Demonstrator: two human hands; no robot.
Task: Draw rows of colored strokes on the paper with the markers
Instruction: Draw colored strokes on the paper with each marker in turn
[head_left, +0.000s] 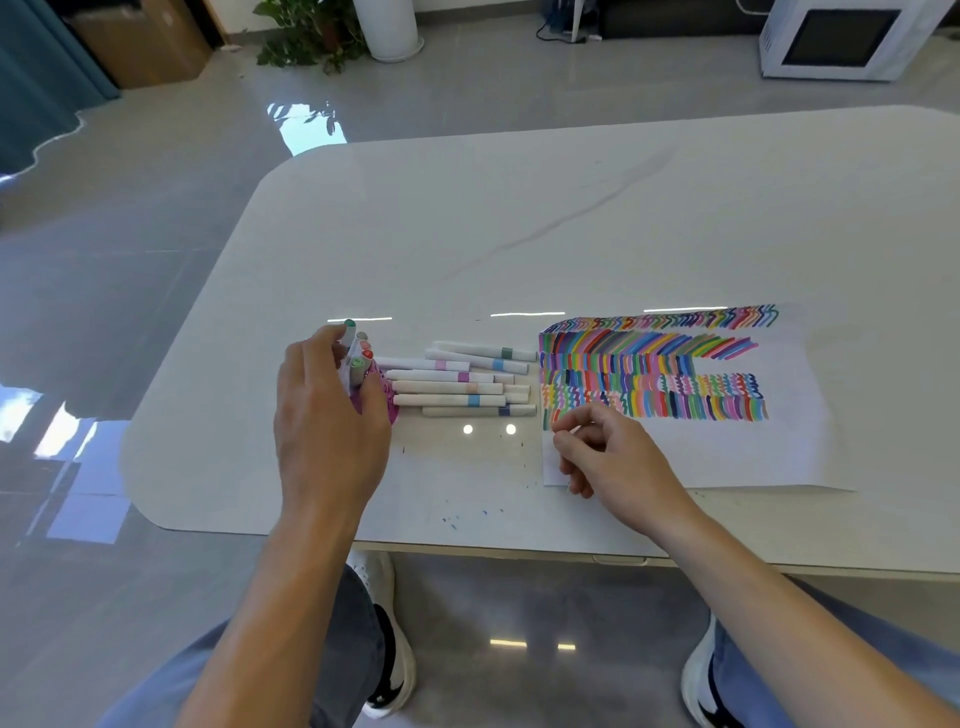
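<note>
While the left hand (327, 415) grips bunched markers (356, 353), the grip of the right hand (613, 457) is unclear.

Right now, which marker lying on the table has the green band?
The rearmost marker, farthest from you; the others' bands are blue, pink, purple, peach or navy.

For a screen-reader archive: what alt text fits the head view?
A left hand grips a marker bundle at a white table, beside loose markers. The curled right hand is over the corner of a paper bearing rows of colored strokes.
</note>
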